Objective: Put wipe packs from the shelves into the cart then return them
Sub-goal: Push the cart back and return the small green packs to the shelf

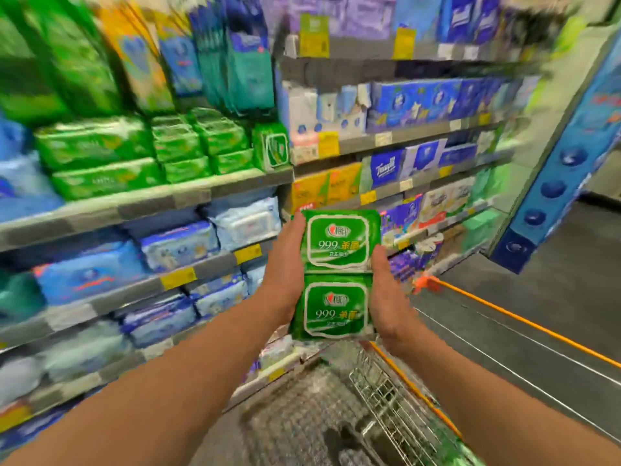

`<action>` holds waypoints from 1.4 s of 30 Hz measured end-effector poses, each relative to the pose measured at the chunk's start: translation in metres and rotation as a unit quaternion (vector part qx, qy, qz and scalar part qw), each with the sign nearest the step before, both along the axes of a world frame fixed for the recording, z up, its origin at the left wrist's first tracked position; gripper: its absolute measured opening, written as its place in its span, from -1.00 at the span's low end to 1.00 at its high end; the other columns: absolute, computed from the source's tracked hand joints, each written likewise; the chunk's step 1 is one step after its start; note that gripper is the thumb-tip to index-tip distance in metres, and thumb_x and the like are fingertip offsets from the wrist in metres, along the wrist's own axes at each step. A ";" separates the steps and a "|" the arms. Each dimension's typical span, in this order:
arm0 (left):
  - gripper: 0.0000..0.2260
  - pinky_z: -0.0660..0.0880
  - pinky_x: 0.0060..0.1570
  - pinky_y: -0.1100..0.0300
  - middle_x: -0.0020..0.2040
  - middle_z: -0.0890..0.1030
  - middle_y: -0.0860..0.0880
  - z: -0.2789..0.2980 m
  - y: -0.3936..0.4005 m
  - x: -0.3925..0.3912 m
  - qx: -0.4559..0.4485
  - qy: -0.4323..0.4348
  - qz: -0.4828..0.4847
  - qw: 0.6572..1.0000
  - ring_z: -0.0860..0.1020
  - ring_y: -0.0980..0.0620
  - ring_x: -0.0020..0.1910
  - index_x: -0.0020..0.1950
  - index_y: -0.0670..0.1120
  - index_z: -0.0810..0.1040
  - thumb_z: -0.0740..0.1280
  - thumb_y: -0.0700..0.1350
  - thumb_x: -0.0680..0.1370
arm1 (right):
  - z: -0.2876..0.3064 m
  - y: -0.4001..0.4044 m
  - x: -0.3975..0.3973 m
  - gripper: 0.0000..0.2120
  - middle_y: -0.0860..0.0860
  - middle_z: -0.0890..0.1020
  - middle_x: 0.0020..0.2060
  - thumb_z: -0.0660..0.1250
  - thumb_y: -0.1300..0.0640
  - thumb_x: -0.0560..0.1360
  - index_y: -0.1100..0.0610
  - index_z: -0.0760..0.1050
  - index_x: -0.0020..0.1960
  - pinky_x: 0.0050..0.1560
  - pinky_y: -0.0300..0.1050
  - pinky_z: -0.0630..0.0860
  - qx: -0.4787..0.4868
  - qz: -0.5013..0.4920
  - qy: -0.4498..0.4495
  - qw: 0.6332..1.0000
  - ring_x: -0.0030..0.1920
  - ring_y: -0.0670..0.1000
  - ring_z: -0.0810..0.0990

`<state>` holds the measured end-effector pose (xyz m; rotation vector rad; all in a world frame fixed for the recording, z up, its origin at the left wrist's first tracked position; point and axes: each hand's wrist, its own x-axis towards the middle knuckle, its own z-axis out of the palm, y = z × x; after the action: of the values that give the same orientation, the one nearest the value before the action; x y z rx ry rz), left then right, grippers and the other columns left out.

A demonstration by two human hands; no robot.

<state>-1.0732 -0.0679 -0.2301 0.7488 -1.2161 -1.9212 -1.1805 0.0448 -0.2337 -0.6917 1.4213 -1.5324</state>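
At frame centre, the left hand and right hand grasp a green twin wipe pack printed "999", above the wire cart at lower centre.

Two hands seen: left hand, right hand. Two green wipe packs counted between them, joined one above other. One wire cart seen below. Green packs on shelf blurred; exact number not countable. Blue packs likewise uncountable.
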 end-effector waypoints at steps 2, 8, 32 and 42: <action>-0.30 0.47 0.28 -0.24 0.31 0.60 -0.18 0.013 -0.004 0.031 -0.009 -0.022 0.034 0.999 0.60 -0.24 0.24 0.36 -0.01 0.54 0.26 0.46 0.43 | 0.015 -0.007 0.028 -0.37 0.02 0.70 0.13 0.00 -0.43 0.54 -0.05 0.61 0.22 0.24 0.16 0.56 0.004 0.022 0.035 0.999 0.16 0.08 0.67; -0.20 0.47 0.26 -0.24 0.29 0.62 -0.11 0.051 -0.010 0.105 -0.031 -0.020 0.073 0.997 0.60 -0.23 0.23 0.35 0.05 0.56 0.35 0.54 0.28 | 0.039 -0.030 0.083 -0.13 -0.15 0.52 0.37 -0.10 -0.69 0.27 -0.29 0.39 0.41 0.46 0.15 0.31 -0.005 0.036 0.174 0.984 0.40 -0.02 0.47; -0.47 0.63 0.08 -0.01 0.07 0.73 0.00 0.085 -0.120 0.118 -0.135 -0.132 0.069 0.980 0.71 -0.03 0.02 0.27 0.00 0.54 0.58 0.08 0.35 | 0.065 -0.158 0.058 -0.39 -0.07 0.66 0.19 0.51 -0.13 0.40 -0.09 0.40 0.38 0.15 0.02 0.60 -0.079 0.208 0.222 0.949 0.15 -0.06 0.67; -0.39 0.61 0.12 0.13 -0.01 0.73 0.10 0.084 -0.259 0.066 -0.201 -0.227 0.190 0.934 0.69 0.17 -0.02 0.15 0.03 0.55 0.70 0.04 0.18 | 0.060 -0.280 -0.008 -0.55 -0.04 0.71 0.01 0.57 -0.03 0.37 -0.05 0.46 0.17 0.04 -0.06 0.65 0.000 0.263 0.209 0.942 -0.01 -0.07 0.71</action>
<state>-1.0070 -0.3265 -0.1457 1.1408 -1.5414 -1.1632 -1.1885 -0.2354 -0.1734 -1.3359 1.3802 -0.9960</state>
